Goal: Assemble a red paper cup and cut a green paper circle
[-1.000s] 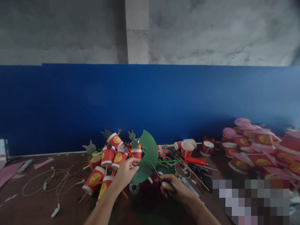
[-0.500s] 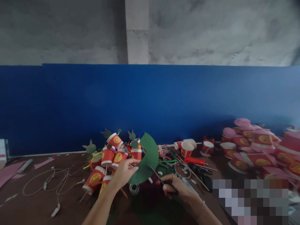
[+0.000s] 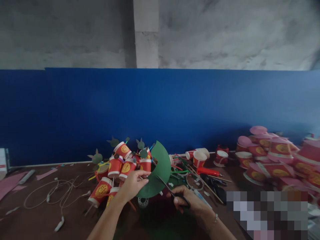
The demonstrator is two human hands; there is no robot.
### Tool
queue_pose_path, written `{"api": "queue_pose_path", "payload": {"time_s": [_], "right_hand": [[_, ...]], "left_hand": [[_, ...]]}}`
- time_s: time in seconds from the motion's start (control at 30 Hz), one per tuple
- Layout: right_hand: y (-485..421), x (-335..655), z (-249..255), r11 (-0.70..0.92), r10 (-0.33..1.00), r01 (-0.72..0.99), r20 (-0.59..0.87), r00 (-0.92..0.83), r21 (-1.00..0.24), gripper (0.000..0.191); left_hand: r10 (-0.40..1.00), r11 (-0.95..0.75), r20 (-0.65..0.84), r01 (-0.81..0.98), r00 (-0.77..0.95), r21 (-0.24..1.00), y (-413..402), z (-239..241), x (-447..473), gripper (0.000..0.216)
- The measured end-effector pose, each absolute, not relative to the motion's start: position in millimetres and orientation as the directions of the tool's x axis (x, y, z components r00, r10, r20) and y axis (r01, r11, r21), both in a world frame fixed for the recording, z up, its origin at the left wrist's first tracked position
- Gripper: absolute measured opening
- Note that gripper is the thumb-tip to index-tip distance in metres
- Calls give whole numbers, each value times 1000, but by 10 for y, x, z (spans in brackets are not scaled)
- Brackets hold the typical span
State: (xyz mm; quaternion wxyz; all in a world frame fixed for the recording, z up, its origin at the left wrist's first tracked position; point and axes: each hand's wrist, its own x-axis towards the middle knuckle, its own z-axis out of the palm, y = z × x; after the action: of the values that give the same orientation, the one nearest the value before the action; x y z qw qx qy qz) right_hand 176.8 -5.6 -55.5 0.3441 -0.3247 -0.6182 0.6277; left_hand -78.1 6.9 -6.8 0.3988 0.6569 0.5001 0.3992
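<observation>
My left hand [image 3: 132, 185] pinches the edge of a curved piece of green paper [image 3: 158, 171] and holds it up over the brown table [image 3: 40, 216]. My right hand [image 3: 188, 201] is closed round the handles of a pair of scissors [image 3: 170, 190], whose blades point up and left into the green paper's lower edge. Just behind my left hand lies a heap of red paper cups [image 3: 120, 165] with gold emblems, sticks and green leaf shapes.
White earphones [image 3: 60, 196] trail across the left of the table. Loose cups [image 3: 200, 158], a red-handled cutter [image 3: 208, 172], sticks and a tape roll [image 3: 143, 201] lie at the centre. A pile of red cups with pink lids [image 3: 275, 156] fills the right. A blue wall stands behind.
The green paper has turned slightly in my left hand and the scissors have crept a little further along its edge. Both hands stay in nearly the same place.
</observation>
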Motion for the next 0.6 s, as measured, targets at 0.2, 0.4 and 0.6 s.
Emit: {"api": "queue_pose_path", "payload": {"time_s": [0.2, 0.4, 0.6], "right_hand": [[5, 1753, -654, -3, 779, -40, 22, -626, -999, 47], [-17, 1766, -632, -2, 814, -39, 21, -580, -999, 44], [6, 1796, -675, -28, 782, -14, -14, -623, -1000, 45]], "left_hand": [[969, -194, 122, 358, 216, 913, 61, -106, -793, 37], [967, -202, 126, 366, 221, 908, 80, -122, -802, 38], [965, -209, 122, 400, 230, 893, 50, -99, -803, 35]]}}
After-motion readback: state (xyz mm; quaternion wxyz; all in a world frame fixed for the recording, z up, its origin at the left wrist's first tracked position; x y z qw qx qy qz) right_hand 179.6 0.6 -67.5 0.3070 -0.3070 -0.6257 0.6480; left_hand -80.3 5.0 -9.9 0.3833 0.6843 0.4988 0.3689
